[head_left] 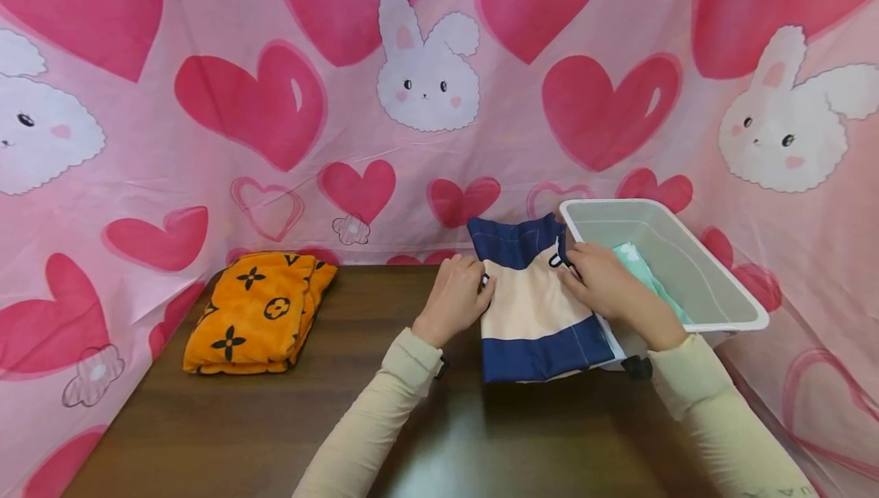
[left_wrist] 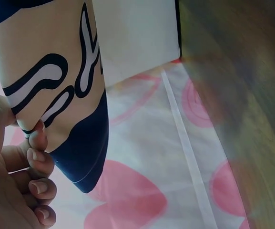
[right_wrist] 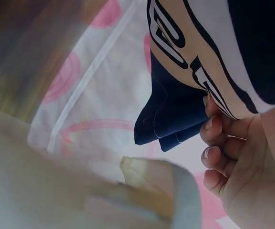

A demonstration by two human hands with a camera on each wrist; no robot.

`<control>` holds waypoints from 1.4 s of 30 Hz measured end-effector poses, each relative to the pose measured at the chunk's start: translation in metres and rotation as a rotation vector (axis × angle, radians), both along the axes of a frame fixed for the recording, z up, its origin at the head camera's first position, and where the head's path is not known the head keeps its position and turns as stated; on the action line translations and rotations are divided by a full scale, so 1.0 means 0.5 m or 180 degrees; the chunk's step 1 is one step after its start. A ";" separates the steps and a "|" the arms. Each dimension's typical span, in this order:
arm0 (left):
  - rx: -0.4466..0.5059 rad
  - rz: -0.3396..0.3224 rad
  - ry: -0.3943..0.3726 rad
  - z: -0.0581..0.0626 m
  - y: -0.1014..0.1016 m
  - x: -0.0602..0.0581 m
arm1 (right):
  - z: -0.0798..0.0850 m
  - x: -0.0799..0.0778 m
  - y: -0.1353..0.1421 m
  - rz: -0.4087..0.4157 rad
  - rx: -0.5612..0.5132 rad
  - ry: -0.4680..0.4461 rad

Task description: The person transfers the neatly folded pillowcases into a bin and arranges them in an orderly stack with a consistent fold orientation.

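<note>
A folded navy-and-beige cloth is held up in front of me, just left of the bin. My left hand pinches its left edge between thumb and fingertips. At the right edge, my right hand grips the fabric the same way. Bold black-outlined white print shows on the cloth in the left wrist view, beside the left hand. In the right wrist view the navy end of the cloth hangs loose past the curled fingers of the right hand.
A white plastic bin stands at the right, with a mint-green cloth inside; the right forearm passes over its near side. An orange folded fleece with black motifs lies at the left of the brown table. Pink heart-patterned fabric hangs behind.
</note>
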State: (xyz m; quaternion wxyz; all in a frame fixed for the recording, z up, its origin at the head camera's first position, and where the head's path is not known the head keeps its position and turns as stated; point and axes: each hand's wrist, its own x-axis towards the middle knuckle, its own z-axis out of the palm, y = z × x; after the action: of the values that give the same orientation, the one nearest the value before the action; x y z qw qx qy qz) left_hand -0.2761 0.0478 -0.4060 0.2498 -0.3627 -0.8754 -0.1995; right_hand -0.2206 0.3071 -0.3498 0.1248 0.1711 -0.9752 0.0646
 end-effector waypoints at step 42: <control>-0.0048 -0.0087 0.0326 0.030 0.072 -0.012 | 0.062 0.009 0.071 0.0093 -0.0207 0.0049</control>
State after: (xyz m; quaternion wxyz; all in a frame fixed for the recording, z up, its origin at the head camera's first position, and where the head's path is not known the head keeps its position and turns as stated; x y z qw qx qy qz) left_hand -0.2819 0.0837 -0.3908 0.2888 -0.3862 -0.8578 -0.1775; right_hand -0.2161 0.3426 -0.3191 0.1368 0.1816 -0.9690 0.0968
